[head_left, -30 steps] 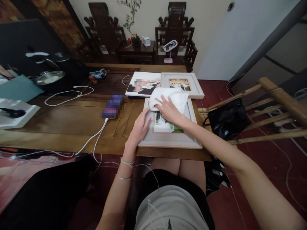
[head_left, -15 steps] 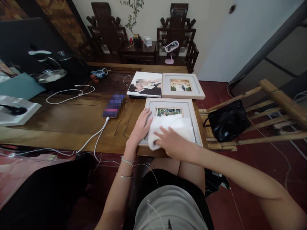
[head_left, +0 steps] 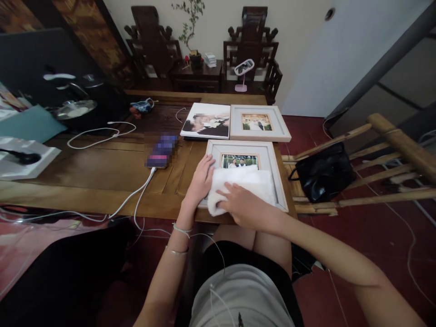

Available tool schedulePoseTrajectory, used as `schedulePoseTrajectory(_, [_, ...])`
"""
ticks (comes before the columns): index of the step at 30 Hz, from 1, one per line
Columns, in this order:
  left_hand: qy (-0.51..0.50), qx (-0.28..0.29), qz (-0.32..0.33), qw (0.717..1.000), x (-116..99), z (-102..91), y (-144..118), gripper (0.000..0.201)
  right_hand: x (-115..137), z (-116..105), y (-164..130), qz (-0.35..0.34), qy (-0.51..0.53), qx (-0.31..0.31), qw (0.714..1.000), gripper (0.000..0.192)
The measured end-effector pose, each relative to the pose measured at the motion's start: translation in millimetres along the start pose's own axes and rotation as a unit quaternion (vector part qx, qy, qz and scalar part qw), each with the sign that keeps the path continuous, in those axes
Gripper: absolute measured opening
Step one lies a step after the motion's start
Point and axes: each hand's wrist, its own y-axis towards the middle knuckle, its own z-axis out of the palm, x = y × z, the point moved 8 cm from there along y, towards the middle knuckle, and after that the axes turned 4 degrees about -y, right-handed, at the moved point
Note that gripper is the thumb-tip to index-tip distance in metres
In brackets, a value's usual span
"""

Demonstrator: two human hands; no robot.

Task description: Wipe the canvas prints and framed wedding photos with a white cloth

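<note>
Framed photo [head_left: 269,156] lies flat at the table's near edge, under both hands.

We note, left to right: a phone [head_left: 161,150] on its cable, well apart; the left hand [head_left: 200,179] spread open on the frame's left border; the right hand [head_left: 243,204] pressing a white cloth [head_left: 254,179] flat, hiding the lower picture; a black bag [head_left: 323,172] beside the table [head_left: 95,168].

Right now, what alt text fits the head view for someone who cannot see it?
The right hand presses a white cloth on a picture frame while the left hand steadies its edge. A phone lies left on the table.
</note>
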Motion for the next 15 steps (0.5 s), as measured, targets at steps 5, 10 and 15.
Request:
schedulePoseTrajectory(5, [-0.005,0.003,0.001,1.000,0,-1.7,0,0.032,-5,-2,-6,-0.002,0.030,-0.008,1.000,0.036])
schedulePoseTrajectory(10, [-0.002,0.004,0.008,1.000,0,-0.9,-1,0.031,-32,-16,-65,0.089,0.016,0.035,0.995,0.039])
schedulePoseTrajectory(15, [0.000,0.009,0.013,1.000,0,1.3,-2,0.030,-56,-19,-112,0.178,-0.025,0.079,0.981,0.045])
